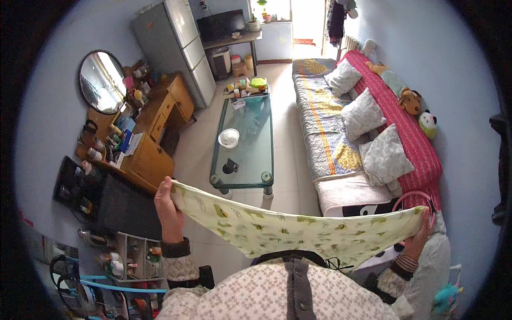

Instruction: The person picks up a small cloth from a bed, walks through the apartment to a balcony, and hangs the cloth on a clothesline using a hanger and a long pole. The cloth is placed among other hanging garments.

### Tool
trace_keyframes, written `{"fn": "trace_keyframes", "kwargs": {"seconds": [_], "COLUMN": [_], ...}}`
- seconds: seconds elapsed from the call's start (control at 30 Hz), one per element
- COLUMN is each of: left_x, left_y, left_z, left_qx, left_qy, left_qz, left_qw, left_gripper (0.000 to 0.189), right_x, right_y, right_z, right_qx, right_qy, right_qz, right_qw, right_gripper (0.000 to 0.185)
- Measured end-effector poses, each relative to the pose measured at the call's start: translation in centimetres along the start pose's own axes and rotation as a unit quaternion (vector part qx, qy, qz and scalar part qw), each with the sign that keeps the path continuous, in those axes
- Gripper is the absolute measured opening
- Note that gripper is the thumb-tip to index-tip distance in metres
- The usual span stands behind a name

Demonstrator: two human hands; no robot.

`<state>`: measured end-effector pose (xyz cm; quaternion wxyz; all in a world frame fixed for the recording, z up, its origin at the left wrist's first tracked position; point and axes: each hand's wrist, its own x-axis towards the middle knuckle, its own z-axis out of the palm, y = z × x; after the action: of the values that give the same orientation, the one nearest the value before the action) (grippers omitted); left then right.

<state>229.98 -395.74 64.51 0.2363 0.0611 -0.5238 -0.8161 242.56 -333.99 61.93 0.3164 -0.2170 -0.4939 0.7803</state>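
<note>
A pale yellow-green printed cloth (280, 228) hangs stretched in front of my body, its upper edge sagging a little between my two hands. At its upper left corner, my left hand (170, 210) grips the fabric with the thumb up. My right hand (418, 236) pinches the opposite corner, beside a pink ring-shaped handle (414, 194). Small green and yellow figures cover the cloth. Its lower part is hidden behind my patterned buttoned top (248, 288).
A glass coffee table (252, 124) stands ahead, bearing a white bowl (229, 138) and a small black stand (230, 166). Along the right wall runs a sofa (320, 116) with grey cushions (364, 114). A wooden dresser (148, 160) and shelf rack (138, 256) are left.
</note>
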Motion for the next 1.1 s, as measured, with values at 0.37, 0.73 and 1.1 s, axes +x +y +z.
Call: {"fn": "trace_keyframes", "kwargs": {"seconds": [0.37, 0.73, 1.1], "left_x": [15.6, 36.9, 58.5], "left_y": [-10.0, -17.9, -27.8], "left_z": [6.7, 23.0, 41.8], "left_qx": [0.061, 0.214, 0.179], "left_qy": [-0.005, -0.076, -0.148], "left_qz": [0.016, 0.039, -0.008], "left_qw": [0.998, 0.973, 0.973], "left_gripper": [0.029, 0.037, 0.043], "right_x": [21.4, 39.5, 58.8], "right_y": [3.6, 5.8, 10.0], "right_z": [11.3, 20.8, 33.0], "right_qx": [-0.102, -0.194, -0.017], "right_qy": [0.03, 0.097, 0.134], "right_qz": [-0.152, -0.31, -0.168], "right_qw": [0.983, 0.926, 0.977], "right_gripper": [0.037, 0.058, 0.058]}}
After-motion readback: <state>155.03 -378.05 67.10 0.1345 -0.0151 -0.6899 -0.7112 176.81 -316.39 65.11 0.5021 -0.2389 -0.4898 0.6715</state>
